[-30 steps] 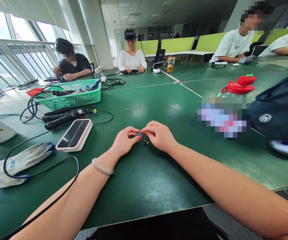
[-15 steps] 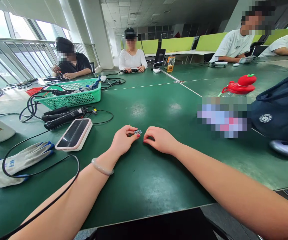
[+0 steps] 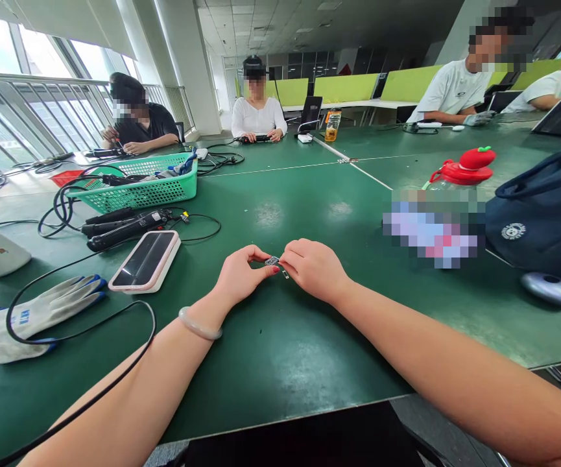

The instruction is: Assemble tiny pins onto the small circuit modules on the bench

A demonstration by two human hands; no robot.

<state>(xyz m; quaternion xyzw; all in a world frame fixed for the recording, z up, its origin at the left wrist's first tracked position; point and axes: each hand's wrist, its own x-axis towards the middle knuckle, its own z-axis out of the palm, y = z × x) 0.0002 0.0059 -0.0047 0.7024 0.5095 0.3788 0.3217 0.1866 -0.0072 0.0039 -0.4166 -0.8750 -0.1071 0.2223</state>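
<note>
My left hand (image 3: 241,277) rests on the green table (image 3: 280,363) and pinches a tiny dark electronic part (image 3: 272,261) between thumb and forefinger. My right hand (image 3: 313,267) sits just to its right, fingers curled, with the fingertips meeting the same part. A very small piece (image 3: 285,274) shows just below the right fingertips; I cannot tell whether it lies on the table or is held. A pale bangle (image 3: 199,326) circles my left wrist.
Left of my hands lie a phone in a pink case (image 3: 145,261), a white and blue glove (image 3: 32,319), black cables and handheld tools (image 3: 124,228), and a green basket (image 3: 139,188). To the right stand a red-capped bottle (image 3: 462,170) and a navy bag (image 3: 543,214). Several people sit at the far side.
One second ago both hands pinched the part. Half a second ago my right hand dropped flat to the table, apart from it. Now the right fingertips are back on the part.
</note>
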